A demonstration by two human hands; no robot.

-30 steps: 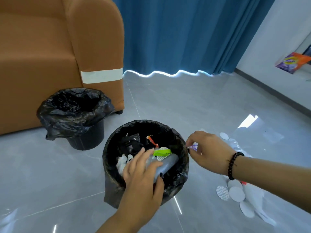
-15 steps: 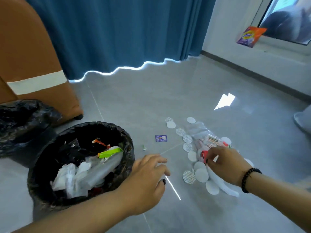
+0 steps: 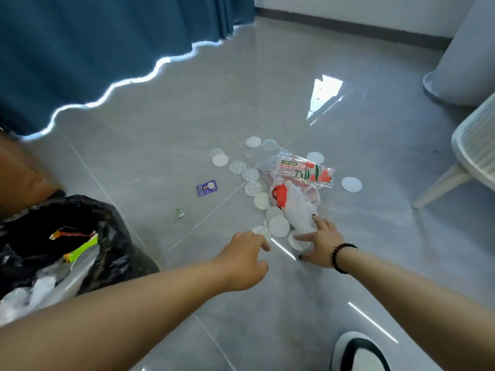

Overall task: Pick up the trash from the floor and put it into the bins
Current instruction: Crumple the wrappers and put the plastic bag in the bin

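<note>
Thin paper discs (image 3: 278, 226) lie flat on the glossy floor (image 3: 166, 135) beside a crinkled plastic wrapper (image 3: 305, 171); they could be slid rather than lifted. Right hand (image 3: 320, 243) is spread over one disc, left hand (image 3: 245, 259) loosely curled, holding nothing. Black-lined bin (image 3: 112, 236) stands left.
</note>
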